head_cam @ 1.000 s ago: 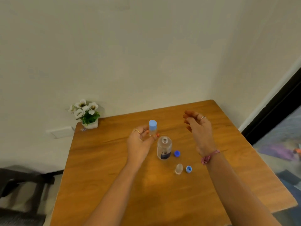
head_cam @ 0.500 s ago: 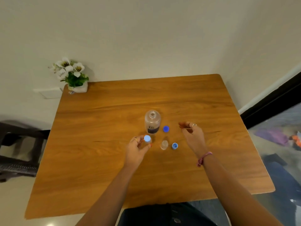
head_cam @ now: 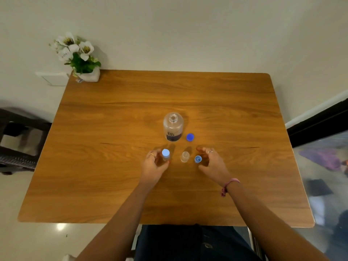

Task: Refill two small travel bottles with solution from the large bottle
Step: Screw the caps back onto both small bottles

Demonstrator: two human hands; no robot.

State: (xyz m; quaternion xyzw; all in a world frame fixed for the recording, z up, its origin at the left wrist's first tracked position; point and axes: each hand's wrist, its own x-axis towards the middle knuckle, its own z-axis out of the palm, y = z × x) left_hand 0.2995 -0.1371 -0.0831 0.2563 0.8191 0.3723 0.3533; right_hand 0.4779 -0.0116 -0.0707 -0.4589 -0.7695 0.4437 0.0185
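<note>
The large clear bottle point(head_cam: 173, 127) with a dark label stands uncapped in the middle of the wooden table point(head_cam: 113, 185). Its dark blue cap point(head_cam: 190, 137) lies just to its right. My left hand point(head_cam: 154, 164) grips a small travel bottle with a light blue cap point(head_cam: 165, 153), standing on the table. A second small bottle point(head_cam: 185, 156), clear and uncapped, stands between my hands. Its light blue cap point(head_cam: 198, 159) lies upturned beside it. My right hand point(head_cam: 211, 162) hovers at that cap, fingers curled apart, holding nothing.
A white pot of white flowers point(head_cam: 81, 59) sits at the table's far left corner against the wall. A dark chair point(head_cam: 18, 140) stands left of the table. The table's near edge is close to my lap.
The view tilted down. My left hand lowered the capped small bottle from above the large bottle to the table. My right hand came down beside the loose light blue cap.
</note>
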